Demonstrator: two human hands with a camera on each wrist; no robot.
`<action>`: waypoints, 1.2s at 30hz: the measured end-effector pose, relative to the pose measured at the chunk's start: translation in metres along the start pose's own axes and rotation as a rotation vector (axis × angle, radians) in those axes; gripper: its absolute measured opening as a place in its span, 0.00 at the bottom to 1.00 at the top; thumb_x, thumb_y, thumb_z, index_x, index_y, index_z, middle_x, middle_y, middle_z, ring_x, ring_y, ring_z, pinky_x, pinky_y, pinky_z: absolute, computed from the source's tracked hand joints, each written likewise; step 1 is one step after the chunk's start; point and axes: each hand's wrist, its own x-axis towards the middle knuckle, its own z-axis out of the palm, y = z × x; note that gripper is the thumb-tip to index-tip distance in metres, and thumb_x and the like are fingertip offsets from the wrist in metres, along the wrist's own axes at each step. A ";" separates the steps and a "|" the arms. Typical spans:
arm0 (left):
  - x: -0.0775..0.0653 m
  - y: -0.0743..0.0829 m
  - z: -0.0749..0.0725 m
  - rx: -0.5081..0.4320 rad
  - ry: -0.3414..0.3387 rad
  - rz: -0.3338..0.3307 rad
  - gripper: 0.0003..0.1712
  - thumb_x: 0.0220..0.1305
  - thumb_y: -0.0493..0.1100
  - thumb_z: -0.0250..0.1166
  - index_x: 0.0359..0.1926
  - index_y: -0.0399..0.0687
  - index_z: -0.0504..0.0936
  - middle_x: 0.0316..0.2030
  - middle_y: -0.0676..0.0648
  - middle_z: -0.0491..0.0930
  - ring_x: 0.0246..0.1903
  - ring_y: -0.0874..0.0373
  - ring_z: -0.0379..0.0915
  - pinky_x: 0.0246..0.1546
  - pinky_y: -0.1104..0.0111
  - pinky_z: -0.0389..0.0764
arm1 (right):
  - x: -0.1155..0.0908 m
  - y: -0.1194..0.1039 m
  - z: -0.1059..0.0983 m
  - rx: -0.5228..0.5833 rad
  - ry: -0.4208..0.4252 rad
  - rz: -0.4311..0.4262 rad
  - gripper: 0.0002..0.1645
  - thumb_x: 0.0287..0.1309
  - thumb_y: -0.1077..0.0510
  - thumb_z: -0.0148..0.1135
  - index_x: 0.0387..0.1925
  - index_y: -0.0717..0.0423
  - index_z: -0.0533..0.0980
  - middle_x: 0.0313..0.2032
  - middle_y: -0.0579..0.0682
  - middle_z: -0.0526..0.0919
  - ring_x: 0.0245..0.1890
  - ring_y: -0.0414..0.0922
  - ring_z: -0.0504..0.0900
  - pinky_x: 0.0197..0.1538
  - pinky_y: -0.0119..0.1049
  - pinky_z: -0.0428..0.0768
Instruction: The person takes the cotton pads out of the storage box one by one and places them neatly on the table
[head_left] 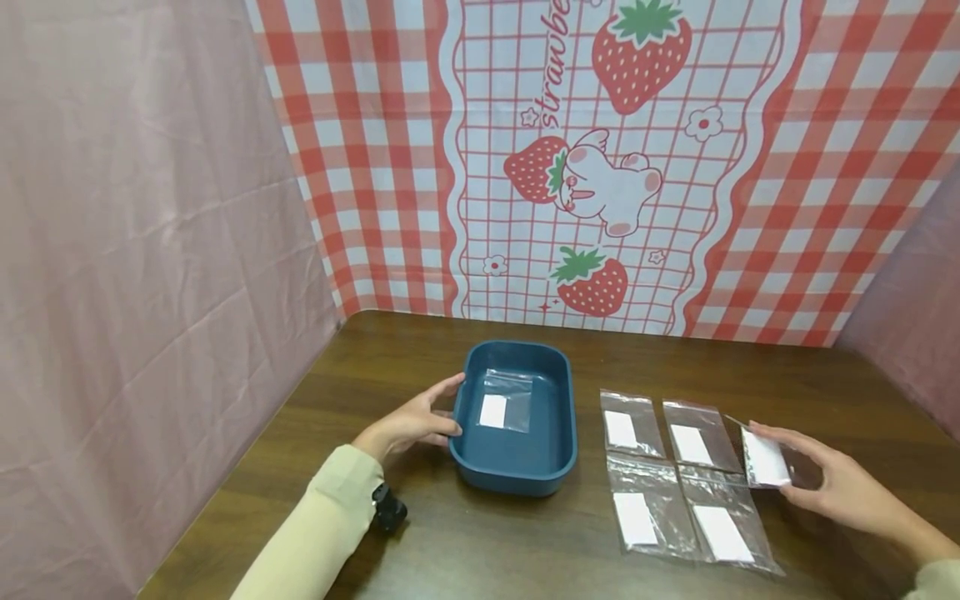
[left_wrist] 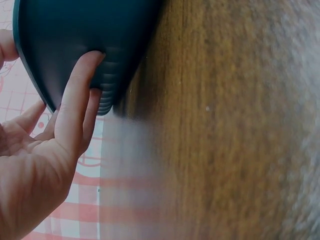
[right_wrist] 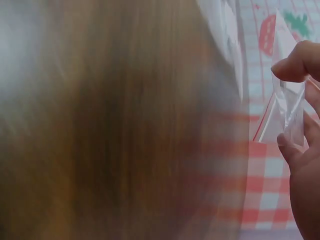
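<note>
A dark blue rectangular bin [head_left: 514,482] sits mid-table, and in it lies a clear zip bag [head_left: 517,407] with a white block inside. My left hand [head_left: 412,421] grips the bin's left wall near the rim; in the left wrist view its fingers [left_wrist: 72,107] press the outer wall. At the right, my right hand [head_left: 843,483] pinches another zip bag [head_left: 765,458] with a white block, tilted up off the table. Beside it, several similar bags [head_left: 693,442] lie flat in two rows, the pinched one overlapping them in the head view.
The brown wooden table [head_left: 420,542] carries everything. A red-and-white checked strawberry cloth [head_left: 390,167] hangs along its back edge. Pink cloth [head_left: 172,250] hangs at the left side, and more at the right. A small black device [head_left: 390,508] is worn on the left wrist.
</note>
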 end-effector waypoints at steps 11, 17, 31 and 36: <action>0.002 -0.003 -0.001 -0.011 -0.006 0.001 0.51 0.49 0.24 0.61 0.72 0.53 0.51 0.67 0.40 0.50 0.54 0.40 0.66 0.37 0.57 0.80 | 0.004 0.051 -0.002 -0.074 -0.063 0.059 0.44 0.33 0.68 0.72 0.60 0.55 0.70 0.57 0.21 0.60 0.53 0.17 0.55 0.44 0.14 0.59; 0.003 -0.003 0.000 -0.010 -0.007 0.001 0.52 0.49 0.24 0.62 0.72 0.54 0.51 0.67 0.39 0.50 0.54 0.40 0.67 0.36 0.58 0.81 | 0.009 0.065 0.000 -0.119 -0.088 0.021 0.44 0.28 0.67 0.73 0.57 0.50 0.73 0.55 0.29 0.70 0.52 0.20 0.59 0.40 0.20 0.67; 0.002 -0.002 -0.002 -0.004 -0.002 -0.007 0.51 0.50 0.25 0.62 0.72 0.54 0.51 0.67 0.39 0.51 0.53 0.41 0.67 0.36 0.58 0.81 | 0.015 0.066 0.000 -0.150 -0.110 0.058 0.42 0.29 0.65 0.70 0.56 0.52 0.73 0.56 0.24 0.63 0.52 0.22 0.60 0.38 0.45 0.74; 0.002 -0.001 -0.001 0.002 0.007 -0.007 0.51 0.49 0.25 0.62 0.72 0.54 0.52 0.66 0.39 0.52 0.53 0.42 0.68 0.35 0.58 0.81 | 0.013 0.060 0.000 0.006 -0.105 0.015 0.40 0.35 0.71 0.65 0.58 0.58 0.71 0.59 0.22 0.60 0.56 0.19 0.53 0.60 0.28 0.57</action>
